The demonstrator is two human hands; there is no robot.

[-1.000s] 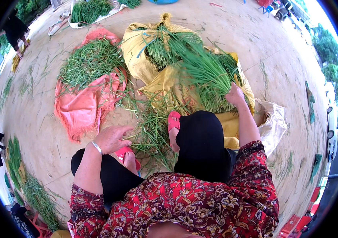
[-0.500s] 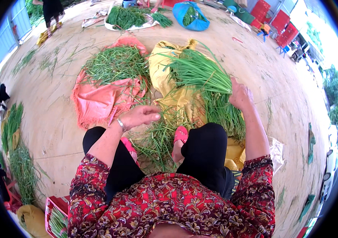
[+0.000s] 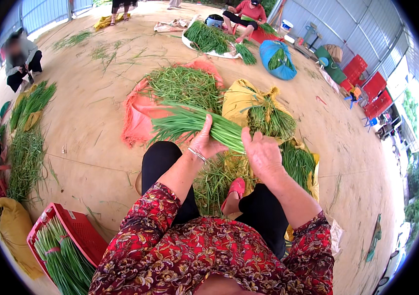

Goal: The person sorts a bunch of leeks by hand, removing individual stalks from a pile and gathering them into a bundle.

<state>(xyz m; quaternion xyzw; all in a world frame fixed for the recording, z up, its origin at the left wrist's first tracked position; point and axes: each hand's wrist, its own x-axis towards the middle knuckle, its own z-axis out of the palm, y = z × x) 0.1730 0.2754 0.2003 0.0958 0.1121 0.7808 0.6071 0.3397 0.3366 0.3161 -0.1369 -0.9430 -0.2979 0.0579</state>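
A bunch of long green chives [image 3: 221,131] lies across both my hands, its loose leaf tips pointing left and its pale stem ends right. My left hand [image 3: 205,141], with a bracelet at the wrist, grips it around the middle, thumb over the top. Curled at the stem end is my right hand [image 3: 264,155]; its palm side is hidden. Below and right of that hand, more chives [image 3: 297,164] rest on yellow sacking. Loose trimmings [image 3: 214,184] cover the ground between my feet, and a heap of green leaves [image 3: 185,88] sits on a pink sack [image 3: 135,115] ahead.
A red crate [image 3: 84,228] with tied chives stands at lower left, beside a yellow sack [image 3: 15,236]. Further left lie more greens [image 3: 25,157]. A tied yellow sack [image 3: 241,101] stands ahead. Beyond are a blue bag [image 3: 273,61] and a seated person [image 3: 251,14] in red.
My right hand has brought the chives in from the right, and my left hand has closed around them. The view has turned left, bringing the red crate further in.
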